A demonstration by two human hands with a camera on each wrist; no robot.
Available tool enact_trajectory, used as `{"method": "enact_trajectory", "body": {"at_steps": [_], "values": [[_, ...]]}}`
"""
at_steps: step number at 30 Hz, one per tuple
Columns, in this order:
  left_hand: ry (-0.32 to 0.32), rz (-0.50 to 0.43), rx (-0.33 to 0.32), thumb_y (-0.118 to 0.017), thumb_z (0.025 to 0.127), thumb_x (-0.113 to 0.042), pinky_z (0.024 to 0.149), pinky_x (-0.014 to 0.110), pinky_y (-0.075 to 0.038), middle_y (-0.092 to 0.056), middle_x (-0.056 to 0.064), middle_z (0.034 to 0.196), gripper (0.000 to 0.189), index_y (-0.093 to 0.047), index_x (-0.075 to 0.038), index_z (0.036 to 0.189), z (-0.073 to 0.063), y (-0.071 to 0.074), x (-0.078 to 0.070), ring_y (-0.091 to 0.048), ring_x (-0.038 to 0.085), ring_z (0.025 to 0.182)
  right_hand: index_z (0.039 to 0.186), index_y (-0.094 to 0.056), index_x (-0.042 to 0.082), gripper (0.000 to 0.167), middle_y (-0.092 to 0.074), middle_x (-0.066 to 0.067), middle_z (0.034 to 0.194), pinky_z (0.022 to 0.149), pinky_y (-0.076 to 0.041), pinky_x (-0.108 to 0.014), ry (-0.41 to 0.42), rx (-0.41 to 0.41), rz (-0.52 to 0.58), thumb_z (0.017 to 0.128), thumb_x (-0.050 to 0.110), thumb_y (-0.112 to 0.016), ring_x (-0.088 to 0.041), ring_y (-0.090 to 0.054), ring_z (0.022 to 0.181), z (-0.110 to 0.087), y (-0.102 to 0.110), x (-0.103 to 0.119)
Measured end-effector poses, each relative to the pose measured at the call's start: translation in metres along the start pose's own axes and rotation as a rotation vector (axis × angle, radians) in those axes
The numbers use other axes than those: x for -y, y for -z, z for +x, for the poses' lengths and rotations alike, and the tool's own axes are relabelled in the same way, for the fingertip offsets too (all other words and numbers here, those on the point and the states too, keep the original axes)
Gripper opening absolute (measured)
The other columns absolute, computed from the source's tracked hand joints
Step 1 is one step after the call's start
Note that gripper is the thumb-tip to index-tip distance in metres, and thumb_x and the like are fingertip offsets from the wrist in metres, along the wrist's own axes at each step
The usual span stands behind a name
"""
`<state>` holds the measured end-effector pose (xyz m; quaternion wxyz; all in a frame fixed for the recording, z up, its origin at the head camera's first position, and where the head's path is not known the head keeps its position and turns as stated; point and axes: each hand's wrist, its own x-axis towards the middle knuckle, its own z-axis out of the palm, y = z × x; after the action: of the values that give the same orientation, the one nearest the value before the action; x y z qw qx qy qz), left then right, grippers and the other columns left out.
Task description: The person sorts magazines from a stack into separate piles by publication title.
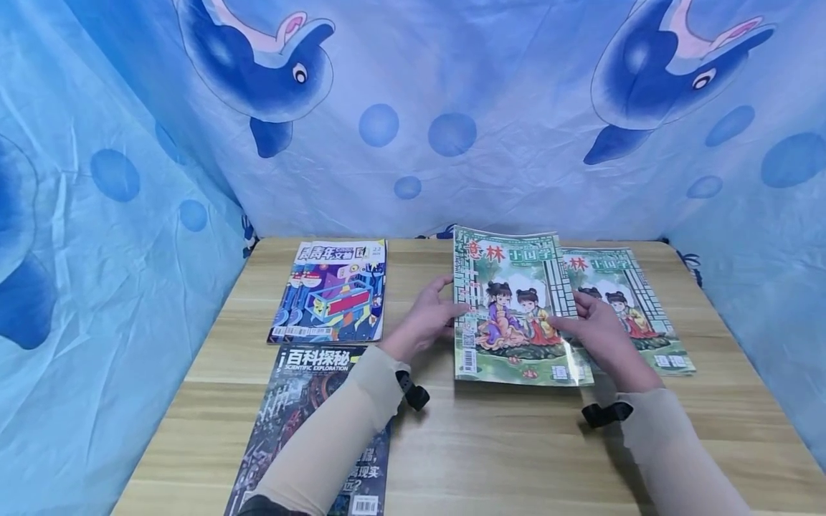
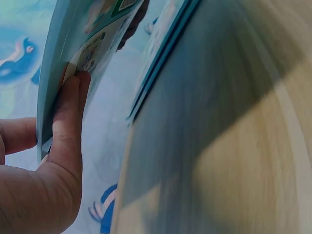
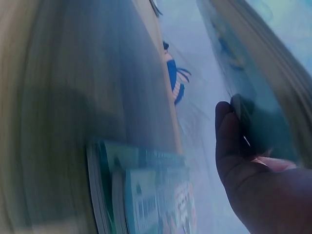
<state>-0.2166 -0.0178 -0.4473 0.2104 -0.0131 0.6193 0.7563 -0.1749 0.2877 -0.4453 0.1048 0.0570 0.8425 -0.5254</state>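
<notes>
Both hands hold up a green magazine (image 1: 516, 301) with two cartoon children on its cover, tilted over the table. On its left edge, the left hand (image 1: 429, 319) pinches it, thumb in front and fingers behind in the left wrist view. The right hand (image 1: 606, 333) grips the opposite edge, with its fingers on the back of the magazine (image 3: 268, 112). Just to the right, more magazines (image 1: 652, 315) with the same cover lie overlapped on the table, partly hidden by the held one and the right hand.
On the wooden table (image 1: 503, 451), purple-and-blue magazines (image 1: 335, 294) lie overlapped at the back left. Nearer lies a dark science magazine (image 1: 303, 408), partly under the left forearm. Blue dolphin-print sheets (image 1: 413, 86) enclose the back and sides.
</notes>
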Motion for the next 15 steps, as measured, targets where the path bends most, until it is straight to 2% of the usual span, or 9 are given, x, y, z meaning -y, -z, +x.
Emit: {"method": "enact_trajectory", "body": {"at_steps": [7,10,12,15], "values": [[0.029,0.014,-0.043,-0.067,0.094,0.004,0.073,0.05,-0.06,-0.072,0.017,0.097,0.074,-0.039,-0.022,0.156,0.013,-0.033,0.003,-0.073,0.034,0.078,0.162,-0.008,0.005,0.104,-0.011,-0.031,0.162,0.109,-0.032,-0.062,0.017,-0.045,-0.073,0.093,0.044,-0.074,-0.05,-0.02,0.144,0.0,0.02,-0.007],[0.03,0.037,-0.084,-0.068,0.093,0.004,0.072,0.049,-0.06,-0.072,0.014,0.094,0.073,-0.041,-0.023,0.155,0.02,-0.05,0.004,-0.073,0.032,0.076,0.162,-0.008,0.003,0.102,-0.022,-0.032,0.159,0.108,-0.036,-0.059,0.01,-0.07,-0.071,0.095,0.042,-0.073,-0.047,-0.032,0.139,0.002,0.03,-0.01],[0.025,0.044,-0.102,-0.068,0.092,0.005,0.071,0.049,-0.06,-0.072,0.012,0.092,0.073,-0.042,-0.023,0.155,0.025,-0.061,0.005,-0.072,0.032,0.074,0.161,-0.008,0.001,0.099,-0.032,-0.032,0.154,0.105,-0.043,-0.051,0.012,-0.096,-0.078,0.096,0.039,-0.072,-0.043,-0.04,0.135,0.003,0.037,-0.012],[0.01,0.076,-0.108,-0.068,0.093,0.004,0.07,0.049,-0.06,-0.071,0.011,0.088,0.072,-0.042,-0.021,0.155,0.031,-0.076,0.006,-0.072,0.03,0.071,0.16,-0.009,-0.003,0.095,-0.043,-0.032,0.144,0.088,-0.054,-0.032,0.022,-0.133,-0.085,0.098,0.032,-0.071,-0.028,-0.055,0.115,0.005,0.047,-0.014]]}}
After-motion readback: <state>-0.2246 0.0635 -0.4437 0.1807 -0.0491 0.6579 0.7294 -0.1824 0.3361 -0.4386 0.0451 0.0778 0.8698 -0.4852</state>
